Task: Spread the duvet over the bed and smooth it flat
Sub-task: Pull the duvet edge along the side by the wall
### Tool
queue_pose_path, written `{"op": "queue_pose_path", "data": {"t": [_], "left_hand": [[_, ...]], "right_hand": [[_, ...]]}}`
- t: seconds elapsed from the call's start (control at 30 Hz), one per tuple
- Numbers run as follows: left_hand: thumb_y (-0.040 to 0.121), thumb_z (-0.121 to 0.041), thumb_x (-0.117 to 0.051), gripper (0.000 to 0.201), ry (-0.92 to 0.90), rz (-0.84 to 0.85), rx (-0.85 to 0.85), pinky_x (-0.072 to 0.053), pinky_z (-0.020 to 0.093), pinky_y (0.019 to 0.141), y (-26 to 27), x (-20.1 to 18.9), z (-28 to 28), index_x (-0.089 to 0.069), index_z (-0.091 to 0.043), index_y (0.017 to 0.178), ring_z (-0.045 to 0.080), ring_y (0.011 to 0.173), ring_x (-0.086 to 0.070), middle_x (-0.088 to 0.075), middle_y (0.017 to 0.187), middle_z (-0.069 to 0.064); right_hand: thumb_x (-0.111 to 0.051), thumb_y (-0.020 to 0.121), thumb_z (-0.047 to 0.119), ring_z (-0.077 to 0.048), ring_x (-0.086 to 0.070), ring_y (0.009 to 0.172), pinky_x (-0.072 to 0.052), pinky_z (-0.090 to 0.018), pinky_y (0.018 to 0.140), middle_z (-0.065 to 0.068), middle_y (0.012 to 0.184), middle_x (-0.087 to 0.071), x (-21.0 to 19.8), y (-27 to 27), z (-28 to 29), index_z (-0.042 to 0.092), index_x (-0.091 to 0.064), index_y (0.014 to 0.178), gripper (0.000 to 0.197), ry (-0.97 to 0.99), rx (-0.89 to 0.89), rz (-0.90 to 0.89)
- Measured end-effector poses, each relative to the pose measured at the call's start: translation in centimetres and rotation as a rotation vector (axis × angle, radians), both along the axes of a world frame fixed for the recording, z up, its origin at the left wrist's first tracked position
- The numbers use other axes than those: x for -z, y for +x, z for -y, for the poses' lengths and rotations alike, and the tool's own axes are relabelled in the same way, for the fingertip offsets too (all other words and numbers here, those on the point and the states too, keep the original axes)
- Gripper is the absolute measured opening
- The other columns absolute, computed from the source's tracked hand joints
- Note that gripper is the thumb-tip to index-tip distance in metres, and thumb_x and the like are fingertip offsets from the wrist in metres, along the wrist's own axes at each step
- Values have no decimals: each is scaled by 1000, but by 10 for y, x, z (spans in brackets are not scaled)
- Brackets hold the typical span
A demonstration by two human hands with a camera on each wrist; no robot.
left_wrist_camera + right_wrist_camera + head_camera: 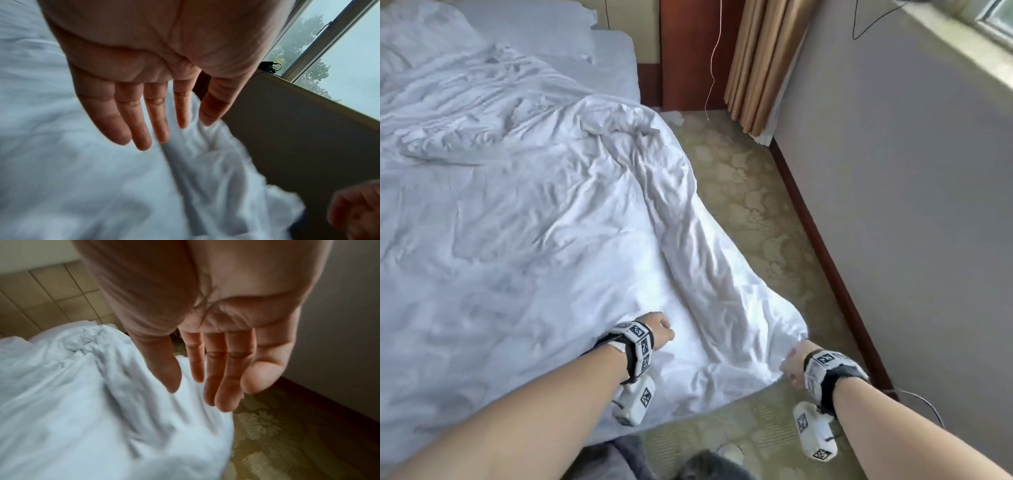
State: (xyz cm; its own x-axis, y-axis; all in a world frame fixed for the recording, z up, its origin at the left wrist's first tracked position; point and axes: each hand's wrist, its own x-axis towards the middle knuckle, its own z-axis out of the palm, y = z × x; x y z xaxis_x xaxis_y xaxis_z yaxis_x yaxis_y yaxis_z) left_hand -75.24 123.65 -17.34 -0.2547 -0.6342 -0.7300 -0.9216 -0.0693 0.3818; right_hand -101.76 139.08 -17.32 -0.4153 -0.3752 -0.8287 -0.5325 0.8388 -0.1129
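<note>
The white duvet (551, 222) lies crumpled across the bed, and its right side spills over the edge toward the carpet. My left hand (659, 329) hovers low over the duvet near the bed's near right edge. In the left wrist view this hand (160, 121) has straight, spread fingers and holds nothing above the fabric (82, 178). My right hand (792, 363) is at the duvet's hanging corner. The right wrist view shows this hand (197, 379) with relaxed, extended fingers just above the cloth (72, 394), with no fabric pinched.
A bare sheet on the mattress (616, 68) and a pillow (534, 31) show at the head of the bed. Patterned carpet (750, 205) forms a narrow aisle between the bed and a grey wall (893, 171) with a dark baseboard (825, 246). A curtain (763, 61) hangs in the corner.
</note>
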Motion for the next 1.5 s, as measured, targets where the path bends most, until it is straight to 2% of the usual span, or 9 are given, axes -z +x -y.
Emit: {"op": "queue_pose_path", "data": {"t": [0.13, 0.23, 0.33, 0.4, 0.47, 0.6, 0.93, 1.27, 1.5], "left_hand": [[84, -25, -62, 26, 5, 10, 38, -41, 20, 73, -36, -9, -13, -66, -17, 107, 18, 85, -57, -61, 91, 3], [83, -25, -61, 19, -28, 25, 56, -40, 19, 66, -52, -16, -4, -65, -21, 101, 18, 81, -55, -60, 79, -2], [85, -24, -59, 18, -71, -2, 19, -39, 20, 66, -60, -25, 7, -64, -20, 102, 18, 83, -53, -58, 80, -3], [87, -24, -58, 20, -77, -11, -12, -39, 20, 69, -60, -32, 17, -64, -19, 105, 17, 83, -52, -57, 86, -2], [87, -24, -58, 11, -56, -26, -45, -37, 19, 55, -58, -37, 29, -61, -22, 97, 15, 70, -52, -54, 72, -5], [87, -23, -57, 3, -65, -54, -134, -31, 18, 45, -54, -41, 82, -56, -23, 89, 7, 51, -42, -48, 59, -7], [81, -20, -58, 3, -85, -236, -387, -32, 19, 46, -85, -80, 235, -58, -20, 85, 23, 69, -55, -60, 75, 4], [86, -19, -55, 13, -53, -263, -460, -35, 19, 48, -186, -73, 384, -57, -19, 99, 24, 75, -56, -59, 87, 8], [88, -15, -52, 8, -78, -302, -675, -35, 20, 47, -249, -103, 524, -54, -20, 94, 14, 57, -50, -56, 77, 1]], "right_hand": [[-65, 74, 18, -25, -65, 67, -60, -39, 74, -11, 81, -72, -15, -5, 18, 12, -64, 86, 14, -102, 38, 33], [-65, 73, 19, -23, -63, 60, -60, -40, 71, -13, 80, -75, -37, -13, 37, 16, -60, 78, 7, -192, 74, 36], [-64, 77, 21, -16, -63, 57, -47, -24, 46, -5, 76, -74, -58, -18, 57, 20, -56, 76, 8, -253, 3, 28], [-62, 79, 21, -14, -63, 57, -41, -20, 42, -3, 74, -72, -66, -18, 75, 21, -55, 80, 7, -261, -63, 43], [-61, 79, 19, -14, -61, 55, -39, -18, 38, -2, 71, -69, -69, -17, 99, 20, -55, 80, 6, -267, -99, 76], [-60, 77, 16, -17, -58, 52, -40, -20, 38, -1, 66, -66, -76, -13, 169, 19, -56, 77, 5, -294, -179, 113], [-56, 82, 16, -24, -70, 75, -49, -28, 55, -11, 87, -75, -139, -25, 355, 11, -64, 96, 17, -394, -392, 68], [-56, 81, 16, -17, -63, 61, -46, -24, 50, -3, 70, -68, -120, -96, 524, 11, -64, 91, 15, -385, -501, 136], [-52, 84, 14, -11, -55, 49, -44, -19, 44, 0, 62, -61, -150, -179, 687, 13, -61, 90, 11, -367, -671, 100]]}}
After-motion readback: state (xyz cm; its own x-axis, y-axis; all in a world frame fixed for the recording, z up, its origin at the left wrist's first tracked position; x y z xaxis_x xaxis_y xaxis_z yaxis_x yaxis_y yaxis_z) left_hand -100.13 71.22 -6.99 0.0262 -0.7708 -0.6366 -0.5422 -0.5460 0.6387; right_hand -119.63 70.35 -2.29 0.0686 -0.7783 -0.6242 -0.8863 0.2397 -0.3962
